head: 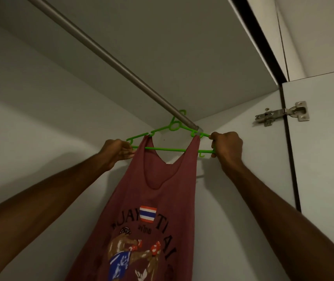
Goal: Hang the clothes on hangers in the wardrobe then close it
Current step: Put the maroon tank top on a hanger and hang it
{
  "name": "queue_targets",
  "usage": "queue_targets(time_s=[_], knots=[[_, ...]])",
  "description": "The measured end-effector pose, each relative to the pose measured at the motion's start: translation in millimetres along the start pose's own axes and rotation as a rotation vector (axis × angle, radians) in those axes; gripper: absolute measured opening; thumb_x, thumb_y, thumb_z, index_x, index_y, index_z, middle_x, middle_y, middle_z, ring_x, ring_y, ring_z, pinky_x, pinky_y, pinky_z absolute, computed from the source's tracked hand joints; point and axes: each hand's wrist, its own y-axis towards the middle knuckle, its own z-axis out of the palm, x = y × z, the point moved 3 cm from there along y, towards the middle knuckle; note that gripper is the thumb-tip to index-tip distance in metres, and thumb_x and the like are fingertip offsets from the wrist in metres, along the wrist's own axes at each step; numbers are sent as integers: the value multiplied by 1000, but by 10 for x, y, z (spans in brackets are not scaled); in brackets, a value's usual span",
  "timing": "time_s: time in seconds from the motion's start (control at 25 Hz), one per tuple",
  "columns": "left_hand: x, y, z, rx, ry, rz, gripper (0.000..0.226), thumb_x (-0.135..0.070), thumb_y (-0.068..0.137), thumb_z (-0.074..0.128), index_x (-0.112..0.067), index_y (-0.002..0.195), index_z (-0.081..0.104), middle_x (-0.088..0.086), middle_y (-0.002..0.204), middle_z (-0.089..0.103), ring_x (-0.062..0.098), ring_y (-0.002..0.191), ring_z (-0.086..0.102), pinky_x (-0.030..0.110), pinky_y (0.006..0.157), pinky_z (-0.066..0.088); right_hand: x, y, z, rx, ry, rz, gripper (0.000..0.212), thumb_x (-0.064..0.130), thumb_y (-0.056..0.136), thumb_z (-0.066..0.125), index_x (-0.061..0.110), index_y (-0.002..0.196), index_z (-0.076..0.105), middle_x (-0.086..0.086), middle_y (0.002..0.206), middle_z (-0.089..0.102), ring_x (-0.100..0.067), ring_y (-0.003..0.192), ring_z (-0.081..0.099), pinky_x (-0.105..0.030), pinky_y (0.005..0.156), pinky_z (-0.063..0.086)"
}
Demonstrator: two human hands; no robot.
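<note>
A dark red tank top [141, 199] with a boxing print hangs by its straps from a green plastic hanger [170, 149]. The hanger's hook sits over the grey metal rail [105, 55] near the rail's right end, inside the wardrobe. My left hand [117, 152] pinches the hanger's left end beside the left strap. My right hand [228, 148] grips the hanger's right end, fingers curled round the lower bar. Both arms reach up and forward.
The wardrobe's white side wall [233, 199] stands just behind the hanger. The white top panel [182, 57] lies close above the rail. At the right, the open door [324, 149] hangs on a metal hinge [281, 115].
</note>
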Motion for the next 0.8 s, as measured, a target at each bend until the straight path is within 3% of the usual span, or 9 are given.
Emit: queue_targets(time_s=[0.16,0.36,0.56,0.68,0.8], knots=[[88,52,7,53,54,-53,18,1,92,53,2,105,66,24,110,72,31,98,72,40,84,60,-25,-165,-69,-42,-40,-3,28,25,84,68,-1,72,70,-11,66,69,-23,40,63,-48,63,62],[304,-13,28,109,97,-111,28,-1,92,56,3,118,66,22,110,74,30,100,73,39,83,59,-55,-364,-245,-70,-116,-29,33,28,86,67,0,69,69,-11,65,69,-27,47,66,-50,66,61],[365,-111,71,69,117,-83,29,2,89,60,5,118,64,21,112,73,30,103,73,43,86,60,32,-403,-317,-48,-138,-71,34,30,86,66,2,68,70,-8,57,68,-26,48,67,-50,70,61],[462,-282,63,0,129,-38,24,7,89,62,-6,109,56,19,106,73,30,101,72,48,90,59,85,-417,-350,-18,-186,-94,34,31,85,67,4,65,70,-6,55,68,-21,42,65,-45,69,61],[692,-463,8,33,232,-142,9,-9,95,62,-11,98,69,12,112,73,25,106,70,46,92,56,60,-446,-372,26,-211,-87,32,31,84,67,6,65,71,-5,54,68,-21,43,66,-42,65,61]])
